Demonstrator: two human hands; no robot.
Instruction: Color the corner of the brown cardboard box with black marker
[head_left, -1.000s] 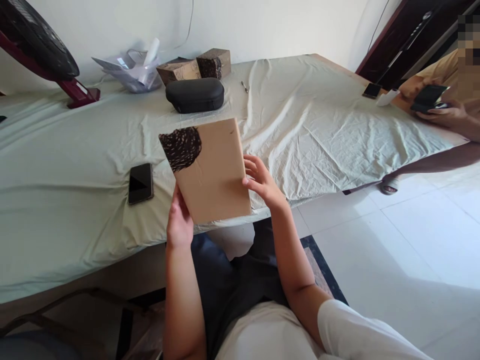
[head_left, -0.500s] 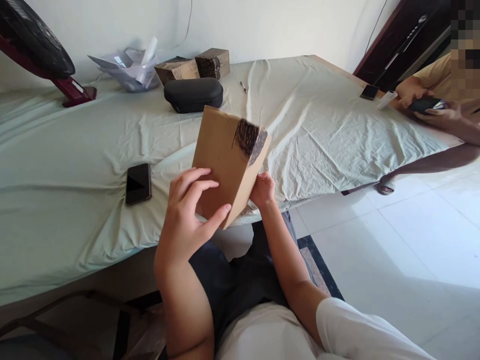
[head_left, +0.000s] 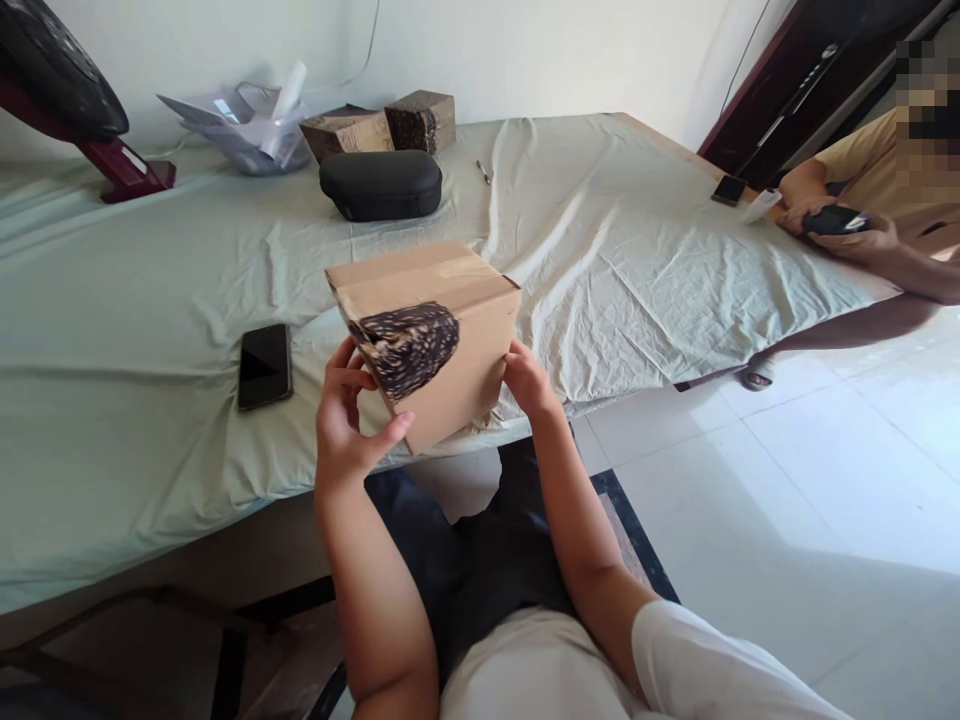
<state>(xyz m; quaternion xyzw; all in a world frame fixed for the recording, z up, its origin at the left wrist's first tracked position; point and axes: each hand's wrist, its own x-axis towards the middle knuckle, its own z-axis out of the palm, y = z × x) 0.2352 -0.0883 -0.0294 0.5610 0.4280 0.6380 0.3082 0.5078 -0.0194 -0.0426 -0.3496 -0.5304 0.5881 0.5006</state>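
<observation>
Brown cardboard box [head_left: 476,365], held between half-curled left hand [head_left: 343,425] and right hand [head_left: 532,380], has black-scribbled face toward wearer; long axis unclear.

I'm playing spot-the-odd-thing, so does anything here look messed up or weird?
Yes. The left hand and right hand hold a box with a dark, scribbly patch near one corner, odd against its plain brown cardboard. The sheet looks wrinkled too.

The box [head_left: 476,365] is brown, with a black scribble [head_left: 416,345] wrapping over one edge. It sits tipped between the left hand [head_left: 349,415] and right hand [head_left: 529,378]. The shiny strip [head_left: 466,266] on top may be tape.
</observation>
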